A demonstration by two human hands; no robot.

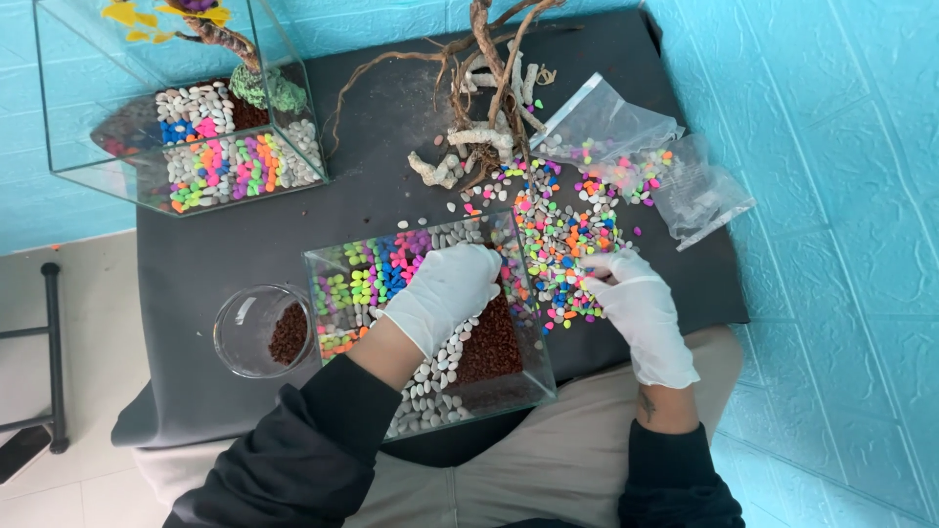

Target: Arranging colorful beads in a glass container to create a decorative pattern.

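Gloved left hand loosely curled inside glass tank, grip unclear; right of tank, gloved right hand pinches among loose coloured pebbles on tabletop
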